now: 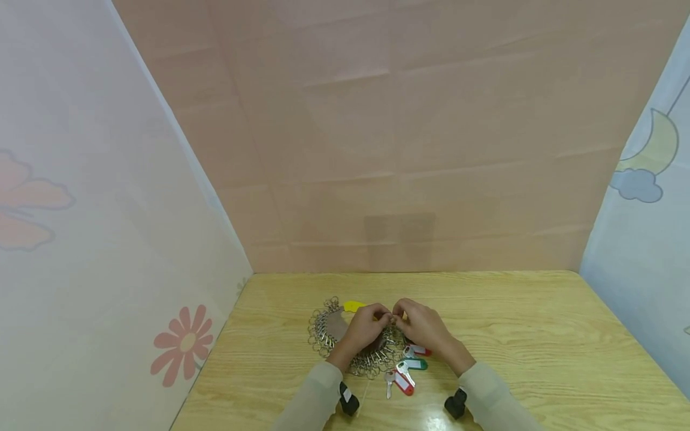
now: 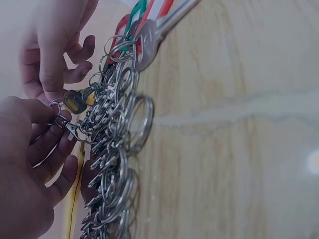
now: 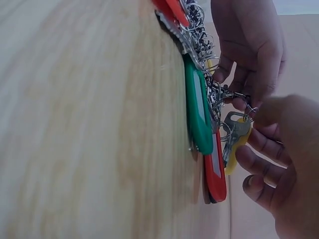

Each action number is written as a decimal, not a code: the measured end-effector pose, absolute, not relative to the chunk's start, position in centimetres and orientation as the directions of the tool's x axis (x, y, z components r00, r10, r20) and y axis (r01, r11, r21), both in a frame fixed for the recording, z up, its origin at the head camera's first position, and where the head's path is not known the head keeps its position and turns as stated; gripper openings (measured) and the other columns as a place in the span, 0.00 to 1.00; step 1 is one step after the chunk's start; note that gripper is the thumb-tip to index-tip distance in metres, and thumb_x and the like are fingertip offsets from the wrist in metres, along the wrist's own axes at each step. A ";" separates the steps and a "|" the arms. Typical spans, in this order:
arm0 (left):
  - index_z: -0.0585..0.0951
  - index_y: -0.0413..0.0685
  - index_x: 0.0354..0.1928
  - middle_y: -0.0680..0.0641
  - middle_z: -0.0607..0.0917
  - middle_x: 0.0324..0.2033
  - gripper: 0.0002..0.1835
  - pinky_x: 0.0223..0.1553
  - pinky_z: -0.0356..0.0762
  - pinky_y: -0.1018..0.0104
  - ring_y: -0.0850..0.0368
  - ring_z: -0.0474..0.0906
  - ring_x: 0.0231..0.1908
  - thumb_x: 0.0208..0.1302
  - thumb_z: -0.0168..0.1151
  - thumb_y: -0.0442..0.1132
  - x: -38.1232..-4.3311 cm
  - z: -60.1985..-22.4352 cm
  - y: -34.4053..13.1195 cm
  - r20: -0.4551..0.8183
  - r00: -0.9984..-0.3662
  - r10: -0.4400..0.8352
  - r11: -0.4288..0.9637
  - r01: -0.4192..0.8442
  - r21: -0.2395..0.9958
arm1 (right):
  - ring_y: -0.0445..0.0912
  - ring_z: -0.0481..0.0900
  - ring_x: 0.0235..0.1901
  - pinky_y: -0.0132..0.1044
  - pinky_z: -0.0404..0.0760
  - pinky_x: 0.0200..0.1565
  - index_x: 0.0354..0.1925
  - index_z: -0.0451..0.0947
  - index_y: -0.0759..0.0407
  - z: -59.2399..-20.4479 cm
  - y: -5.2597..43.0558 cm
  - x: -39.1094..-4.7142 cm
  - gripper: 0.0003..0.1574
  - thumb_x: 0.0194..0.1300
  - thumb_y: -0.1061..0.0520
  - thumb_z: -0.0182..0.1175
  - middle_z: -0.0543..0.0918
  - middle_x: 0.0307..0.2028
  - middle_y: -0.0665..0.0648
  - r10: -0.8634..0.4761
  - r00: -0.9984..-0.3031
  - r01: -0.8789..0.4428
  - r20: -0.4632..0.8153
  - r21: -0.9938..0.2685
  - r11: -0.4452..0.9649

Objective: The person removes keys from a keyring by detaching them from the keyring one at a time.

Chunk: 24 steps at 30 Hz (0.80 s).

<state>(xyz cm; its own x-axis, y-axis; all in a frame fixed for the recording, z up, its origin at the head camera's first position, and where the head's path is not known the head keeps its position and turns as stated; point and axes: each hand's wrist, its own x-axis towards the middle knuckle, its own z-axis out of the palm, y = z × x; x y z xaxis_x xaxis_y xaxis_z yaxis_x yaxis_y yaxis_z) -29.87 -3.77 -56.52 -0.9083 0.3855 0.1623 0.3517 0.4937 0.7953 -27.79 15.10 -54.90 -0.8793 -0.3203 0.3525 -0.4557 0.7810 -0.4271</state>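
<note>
Over the right part of a fan of metal key rings and swivel clasps (image 1: 372, 364), my two hands meet fingertip to fingertip. My left hand (image 1: 366, 328) pinches a small split ring (image 2: 56, 107) joined to a swivel clasp (image 2: 71, 128). The thumb and forefinger of my right hand (image 1: 423, 323) pinch at the same ring from the other side. A key (image 3: 234, 127) with a yellow tag (image 3: 241, 144) hangs just under the right fingertips. Cannot tell whether the key's loop is threaded on the split ring.
Keys with a red tag (image 1: 403, 383), a green tag (image 1: 415, 363) and another red tag (image 1: 419, 350) lie along the fan's right edge. A brown flat piece (image 1: 336, 325) sits inside the fan, a yellow piece (image 1: 353, 306) behind it. The wooden table (image 1: 528, 335) meets a papered wall.
</note>
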 end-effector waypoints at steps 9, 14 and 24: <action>0.85 0.55 0.42 0.57 0.87 0.38 0.08 0.39 0.77 0.71 0.70 0.78 0.35 0.73 0.57 0.45 -29.8 -56.5 -3.6 0.158 -0.918 0.363 0.502 0.336 0.797 | 0.33 0.63 0.19 0.30 0.65 0.23 0.32 0.75 0.43 -55.1 14.8 -27.7 0.11 0.58 0.47 0.69 0.75 0.32 0.40 -0.311 -0.893 -0.428 0.326 -0.400 0.810; 0.85 0.55 0.42 0.56 0.87 0.37 0.08 0.38 0.78 0.72 0.70 0.78 0.35 0.73 0.57 0.45 -29.9 -56.6 -3.6 0.162 -0.918 0.363 0.491 0.336 0.804 | 0.34 0.63 0.20 0.29 0.65 0.23 0.31 0.75 0.43 -55.1 14.7 -27.7 0.10 0.60 0.48 0.69 0.73 0.30 0.40 -0.311 -0.880 -0.439 0.359 -0.364 0.822; 0.86 0.57 0.41 0.56 0.87 0.37 0.07 0.38 0.78 0.72 0.70 0.78 0.34 0.72 0.59 0.44 -30.0 -56.7 -3.7 0.181 -0.915 0.359 0.480 0.348 0.805 | 0.33 0.68 0.23 0.30 0.69 0.26 0.30 0.78 0.41 -55.0 14.7 -27.5 0.09 0.61 0.48 0.70 0.72 0.26 0.38 -0.240 -0.912 -0.378 0.332 -0.460 0.803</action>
<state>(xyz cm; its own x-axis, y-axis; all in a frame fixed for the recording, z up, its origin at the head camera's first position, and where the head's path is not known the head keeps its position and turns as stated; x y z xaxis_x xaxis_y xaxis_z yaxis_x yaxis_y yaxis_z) -29.99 -3.71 -56.68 -0.9155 0.3591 0.1815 0.3479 0.4799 0.8054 -27.54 14.68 -55.01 -0.9124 -0.2399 0.3317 -0.3783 0.8035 -0.4597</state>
